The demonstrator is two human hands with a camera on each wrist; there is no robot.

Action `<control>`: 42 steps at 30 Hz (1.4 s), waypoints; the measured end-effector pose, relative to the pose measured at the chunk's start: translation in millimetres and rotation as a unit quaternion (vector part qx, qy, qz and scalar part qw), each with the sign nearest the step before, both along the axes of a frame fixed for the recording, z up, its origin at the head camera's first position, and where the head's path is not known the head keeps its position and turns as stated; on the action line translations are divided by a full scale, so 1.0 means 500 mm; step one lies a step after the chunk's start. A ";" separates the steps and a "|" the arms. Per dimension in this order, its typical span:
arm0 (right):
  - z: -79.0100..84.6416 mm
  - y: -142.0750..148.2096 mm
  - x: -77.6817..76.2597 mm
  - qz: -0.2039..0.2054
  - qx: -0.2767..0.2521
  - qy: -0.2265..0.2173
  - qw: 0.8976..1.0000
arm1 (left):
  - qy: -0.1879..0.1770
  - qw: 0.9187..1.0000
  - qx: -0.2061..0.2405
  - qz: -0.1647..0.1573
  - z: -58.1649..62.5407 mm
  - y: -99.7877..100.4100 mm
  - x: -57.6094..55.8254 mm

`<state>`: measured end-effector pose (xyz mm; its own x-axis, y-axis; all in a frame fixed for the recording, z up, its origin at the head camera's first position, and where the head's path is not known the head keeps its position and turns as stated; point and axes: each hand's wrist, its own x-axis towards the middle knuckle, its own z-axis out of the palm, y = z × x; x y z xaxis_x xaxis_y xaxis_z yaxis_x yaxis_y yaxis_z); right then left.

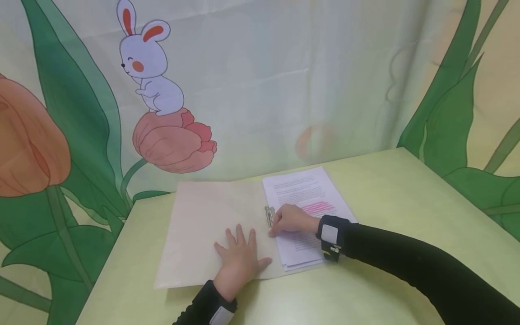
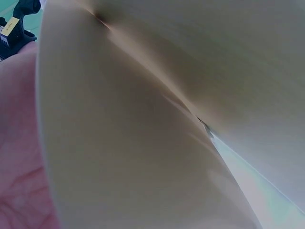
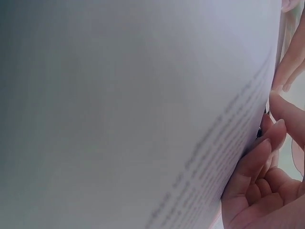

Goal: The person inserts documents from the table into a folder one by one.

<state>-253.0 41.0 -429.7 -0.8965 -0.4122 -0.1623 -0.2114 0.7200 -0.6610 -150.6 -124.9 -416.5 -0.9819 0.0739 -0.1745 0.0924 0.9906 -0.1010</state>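
Note:
A cream paper folder (image 1: 195, 234) lies spread out on the table, with a stack of printed sheets (image 1: 298, 186) on its right half. Pink marker strokes cross the top sheet. Along the sheets' left edge sits a metal clip (image 1: 268, 214). My right hand (image 1: 294, 219) pinches the clip's lower end between thumb and fingers; the right wrist view shows these curled fingers (image 3: 255, 164) beside the paper, the clip mostly hidden. My left hand (image 1: 239, 262) rests on the folder's left half, fingers spread. Folder card (image 2: 119, 143) fills most of the left wrist view.
The pale yellow-green table (image 1: 390, 194) extends around the folder. Behind it hangs a cloth backdrop (image 1: 260, 81) printed with a rabbit, tulips and leaves. The folder's lower left corner reaches toward the table's near side.

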 end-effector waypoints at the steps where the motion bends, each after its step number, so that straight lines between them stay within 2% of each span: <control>1: -0.002 0.000 0.000 0.000 -0.001 0.000 1.000 | 0.000 1.000 0.001 0.000 -0.001 0.000 0.000; 10: -0.008 0.005 -0.004 0.008 -0.010 0.000 1.000 | 0.004 1.000 0.001 -0.002 -0.004 -0.002 0.001; 21: -0.011 0.008 -0.005 0.007 -0.014 -0.002 1.000 | 0.002 1.000 -0.005 -0.005 0.003 0.000 0.003; 35: -0.012 0.038 0.002 0.058 -0.017 0.025 0.998 | 0.012 1.000 -0.005 -0.011 0.001 -0.002 0.006; 42: -0.006 0.063 0.020 0.060 -0.015 0.030 0.998 | 0.013 1.000 -0.004 -0.014 0.001 -0.003 0.006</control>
<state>-242.9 72.4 -432.5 -0.8485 -0.5206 -0.0955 -0.3344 0.6672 -0.6656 -147.4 -126.5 -416.0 -0.9835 0.1004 -0.1503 0.1178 0.9868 -0.1114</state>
